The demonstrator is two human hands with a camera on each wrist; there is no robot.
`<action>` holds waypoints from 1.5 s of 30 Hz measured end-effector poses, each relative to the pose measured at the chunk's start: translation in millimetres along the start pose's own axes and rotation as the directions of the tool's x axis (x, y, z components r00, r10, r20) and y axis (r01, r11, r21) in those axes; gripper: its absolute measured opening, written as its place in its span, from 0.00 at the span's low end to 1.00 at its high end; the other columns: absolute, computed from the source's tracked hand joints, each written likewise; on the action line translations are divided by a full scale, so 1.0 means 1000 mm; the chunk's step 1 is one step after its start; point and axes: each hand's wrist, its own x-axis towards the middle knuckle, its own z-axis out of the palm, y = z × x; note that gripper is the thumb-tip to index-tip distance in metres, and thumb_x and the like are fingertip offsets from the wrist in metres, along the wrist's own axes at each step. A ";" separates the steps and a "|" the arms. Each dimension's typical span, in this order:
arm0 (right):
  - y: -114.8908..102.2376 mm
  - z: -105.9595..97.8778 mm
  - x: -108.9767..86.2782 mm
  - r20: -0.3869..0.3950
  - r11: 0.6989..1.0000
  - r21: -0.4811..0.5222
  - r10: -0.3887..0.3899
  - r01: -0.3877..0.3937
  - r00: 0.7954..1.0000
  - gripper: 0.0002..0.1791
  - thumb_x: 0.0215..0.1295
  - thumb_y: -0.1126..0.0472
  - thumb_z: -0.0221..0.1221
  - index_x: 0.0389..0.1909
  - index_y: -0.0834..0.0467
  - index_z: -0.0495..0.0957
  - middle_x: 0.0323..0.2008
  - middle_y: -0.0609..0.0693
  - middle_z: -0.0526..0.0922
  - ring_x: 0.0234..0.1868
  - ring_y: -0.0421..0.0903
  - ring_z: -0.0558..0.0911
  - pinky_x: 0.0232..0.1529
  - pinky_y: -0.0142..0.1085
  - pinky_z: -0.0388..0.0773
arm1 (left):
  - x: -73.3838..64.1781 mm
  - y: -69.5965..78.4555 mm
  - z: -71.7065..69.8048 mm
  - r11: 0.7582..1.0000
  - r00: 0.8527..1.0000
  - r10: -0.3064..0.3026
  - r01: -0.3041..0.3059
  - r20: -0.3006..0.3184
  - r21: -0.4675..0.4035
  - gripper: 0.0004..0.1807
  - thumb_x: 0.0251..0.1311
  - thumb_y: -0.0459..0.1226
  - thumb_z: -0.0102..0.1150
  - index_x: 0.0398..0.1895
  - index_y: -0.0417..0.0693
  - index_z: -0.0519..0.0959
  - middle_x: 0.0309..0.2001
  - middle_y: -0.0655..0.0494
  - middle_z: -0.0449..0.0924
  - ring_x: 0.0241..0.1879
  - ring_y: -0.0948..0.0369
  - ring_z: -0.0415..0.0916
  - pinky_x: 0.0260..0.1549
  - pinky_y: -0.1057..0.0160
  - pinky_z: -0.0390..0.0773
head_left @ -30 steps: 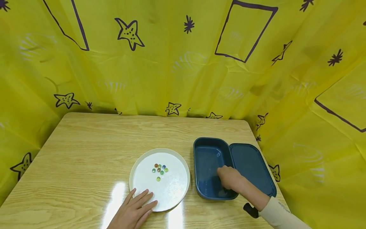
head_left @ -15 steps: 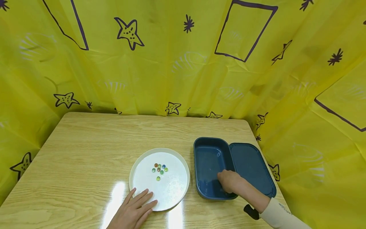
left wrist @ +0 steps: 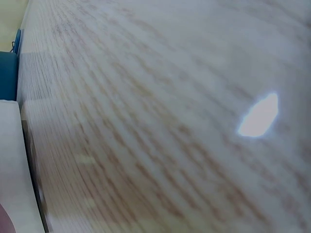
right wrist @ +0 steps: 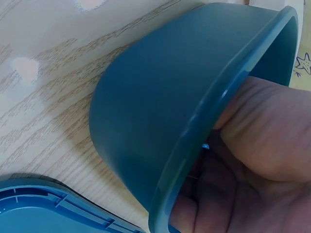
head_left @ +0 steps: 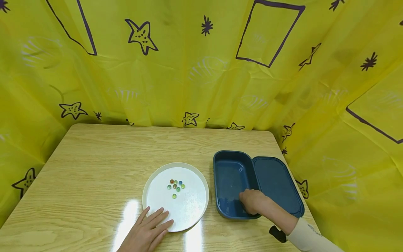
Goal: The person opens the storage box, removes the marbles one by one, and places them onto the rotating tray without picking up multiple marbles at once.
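A round white tray (head_left: 190, 210) with a pale rim lies on the table, several coloured glass marbles (head_left: 175, 186) gathered on its far half. Spread and straight, the fingers of my left hand (head_left: 143, 231) rest over the tray's near-left rim. My right hand (head_left: 253, 202) reaches down into a deep dark-blue box (head_left: 226, 183), near its right front corner. In the right wrist view its fingers (right wrist: 214, 189) are curled behind the box wall (right wrist: 155, 102), with a small bright-blue spot between them. I cannot tell whether they hold anything.
The box's flat blue lid (head_left: 277, 185) lies right of the box, against its side. A yellow patterned curtain (head_left: 176, 87) hangs behind the wooden table (head_left: 104, 168) and along its sides. A dark band (head_left: 277, 233) sits at the right wrist.
Inside the box, my right hand has shifted slightly toward the near edge. My left hand, the tray and the marbles stay where they were.
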 end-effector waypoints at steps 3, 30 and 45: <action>0.001 0.000 0.000 -0.009 1.000 0.025 -0.010 0.010 1.000 0.09 0.68 0.69 0.61 0.28 0.60 0.74 0.25 0.56 0.74 0.27 0.54 0.78 0.30 0.45 0.77 | 0.000 0.000 0.000 1.000 1.000 0.000 0.000 0.002 0.003 0.27 0.80 0.51 0.33 0.49 0.57 0.87 0.53 0.55 0.84 0.56 0.54 0.78 0.73 0.57 0.42; 0.001 -0.048 0.009 -0.430 0.863 0.300 -0.257 0.406 0.865 0.09 0.59 0.73 0.62 0.30 0.55 0.79 0.26 0.41 0.76 0.24 0.37 0.74 0.28 0.33 0.75 | 0.000 -0.001 0.000 1.000 1.000 0.014 -0.014 0.027 0.004 0.25 0.80 0.52 0.36 0.50 0.58 0.86 0.53 0.55 0.83 0.56 0.55 0.78 0.73 0.58 0.40; -0.042 -0.066 0.036 -0.561 0.754 0.411 -0.235 0.513 0.794 0.03 0.62 0.69 0.65 0.34 0.58 0.82 0.30 0.43 0.81 0.32 0.39 0.81 0.35 0.30 0.79 | -0.001 -0.001 0.000 1.000 1.000 0.019 -0.019 0.022 0.007 0.24 0.79 0.51 0.37 0.50 0.58 0.86 0.53 0.55 0.83 0.56 0.54 0.78 0.73 0.58 0.39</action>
